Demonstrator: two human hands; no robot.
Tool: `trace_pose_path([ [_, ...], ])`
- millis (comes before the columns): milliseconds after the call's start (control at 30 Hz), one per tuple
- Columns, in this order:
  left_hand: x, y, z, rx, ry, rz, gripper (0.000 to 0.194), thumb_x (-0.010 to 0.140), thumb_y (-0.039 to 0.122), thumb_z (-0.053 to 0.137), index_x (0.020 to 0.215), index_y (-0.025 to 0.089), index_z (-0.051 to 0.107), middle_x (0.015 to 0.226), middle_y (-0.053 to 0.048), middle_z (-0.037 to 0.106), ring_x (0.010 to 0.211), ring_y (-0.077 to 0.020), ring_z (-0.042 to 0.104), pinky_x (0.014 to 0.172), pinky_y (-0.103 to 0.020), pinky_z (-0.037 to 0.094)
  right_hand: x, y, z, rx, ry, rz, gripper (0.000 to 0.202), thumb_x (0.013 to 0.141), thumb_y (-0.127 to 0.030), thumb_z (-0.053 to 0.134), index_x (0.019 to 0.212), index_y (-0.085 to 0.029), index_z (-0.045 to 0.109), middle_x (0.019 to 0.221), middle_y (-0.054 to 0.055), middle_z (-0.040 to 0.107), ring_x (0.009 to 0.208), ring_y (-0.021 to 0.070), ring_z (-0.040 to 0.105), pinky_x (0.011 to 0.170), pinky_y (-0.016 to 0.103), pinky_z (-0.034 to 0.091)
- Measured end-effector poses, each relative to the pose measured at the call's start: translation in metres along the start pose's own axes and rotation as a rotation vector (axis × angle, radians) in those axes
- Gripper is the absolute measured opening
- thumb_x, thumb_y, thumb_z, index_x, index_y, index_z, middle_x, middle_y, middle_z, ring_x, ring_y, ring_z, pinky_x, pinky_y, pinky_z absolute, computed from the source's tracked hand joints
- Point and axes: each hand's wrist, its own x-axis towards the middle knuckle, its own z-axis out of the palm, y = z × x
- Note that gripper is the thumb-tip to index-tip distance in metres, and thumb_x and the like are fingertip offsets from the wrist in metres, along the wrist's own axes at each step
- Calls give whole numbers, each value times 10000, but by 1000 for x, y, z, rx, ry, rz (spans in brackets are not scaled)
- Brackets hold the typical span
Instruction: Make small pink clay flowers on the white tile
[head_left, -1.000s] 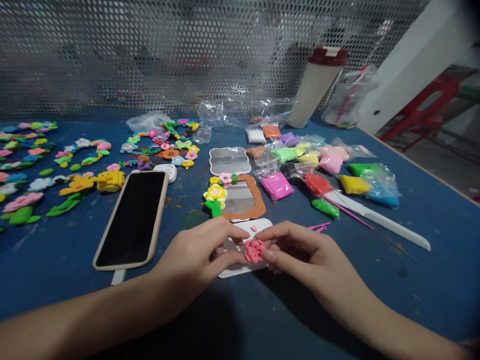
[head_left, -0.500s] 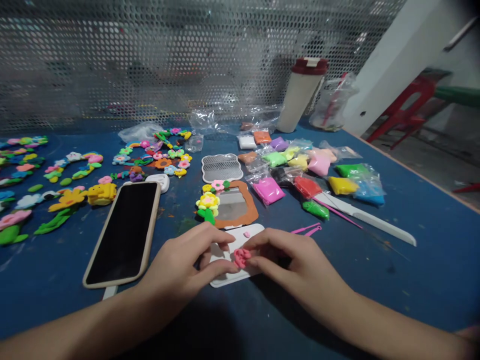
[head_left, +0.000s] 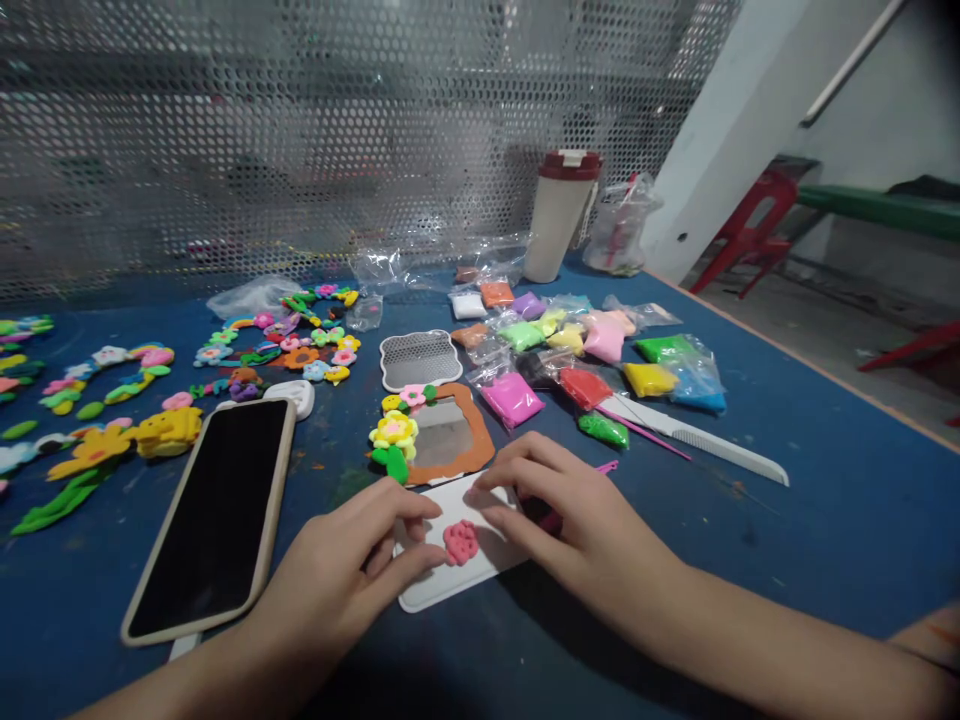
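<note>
A coral-pink clay flower (head_left: pixel 460 542), built of small rounded petals around a middle, lies on a white rounded plate (head_left: pixel 433 592). My left hand (head_left: pixel 367 560) is open at the plate's left side, thumb tip close beside the flower and index finger apart from it. Above the flower, my right hand (head_left: pixel 555 505) has thumb and fingers drawn together over a small piece of pink clay, mostly covered by the fingertips. Just behind the plate lies a mirror with a brown clay frame (head_left: pixel 480 430), with a yellow clay flower (head_left: pixel 394 430) on its left edge.
A phone (head_left: pixel 214 510) lies at left, near several clay-decorated pieces (head_left: pixel 300 357). A plain scalloped mirror (head_left: pixel 420 360) sits behind the framed one. Bagged clays (head_left: pixel 512 400), a white comb-like knife (head_left: pixel 720 450) and a tumbler (head_left: pixel 559 215) stand or lie at right.
The view has shifted right. My right hand has left the pink flower and moved up to the small pink piece on the plate. My left fingers have opened slightly from the flower.
</note>
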Motion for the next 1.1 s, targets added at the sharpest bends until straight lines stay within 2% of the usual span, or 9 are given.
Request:
trace_pose_path([
  [100,0,-1,0,-6,-9,27,165,845,330,513,896,218,624,666,35,573,492,-109,502,511,-207,396,13,13,-23,-462,76,-3,152,855,-259,565,965,-163,605,1024,118,611,887,243,573,727,365,457],
  [167,0,-2,0,-19,3,27,163,846,320,503,888,218,624,667,30,590,498,-114,520,496,-205,393,24,28,-40,-849,180,94,279,822,-394,591,943,-143,596,957,167,639,895,331,571,720,438,423],
  [233,0,-1,1,-30,30,9,165,844,319,498,874,222,628,676,23,606,517,-121,541,492,-207,392,33,45,-53,-981,219,182,357,819,-460,565,945,-127,584,891,185,656,833,354,587,662,432,402],
  [333,1,1,4,-40,51,-20,173,840,322,494,850,228,639,674,17,618,530,-128,556,501,-212,400,40,67,-59,-952,168,243,320,809,-429,584,936,-137,557,779,143,670,736,319,608,623,391,387],
  [500,3,9,2,-56,108,-84,176,820,332,514,779,244,661,666,10,642,565,-143,575,522,-218,410,42,78,-58,-843,180,254,238,781,-337,621,908,-164,519,833,109,665,723,286,615,594,352,401],
  [633,9,23,-14,-108,151,-148,222,846,375,479,807,239,650,721,-4,669,637,-163,598,567,-226,437,38,59,-52,-539,375,-1,274,765,-236,625,1002,-152,514,962,125,646,872,284,605,689,369,451],
  [800,33,43,-29,-137,78,-139,304,834,473,515,1010,237,590,831,5,659,679,-168,588,578,-239,433,25,28,-30,-372,319,-463,250,881,-185,515,1129,-164,494,1054,112,657,978,223,583,887,402,398],
  [967,50,49,-27,-109,-41,-70,264,871,354,493,678,198,581,657,41,601,619,-127,542,570,-215,389,19,26,-22,-335,326,-452,224,908,-165,494,1130,-179,475,1097,91,655,1014,189,580,903,373,379],
  [1100,42,50,-30,-106,38,-72,330,842,377,521,567,195,533,523,52,516,496,-105,464,465,-204,336,15,24,-23,-314,408,-435,198,869,-151,555,1055,-201,506,1153,98,616,1075,205,548,884,356,420],
])
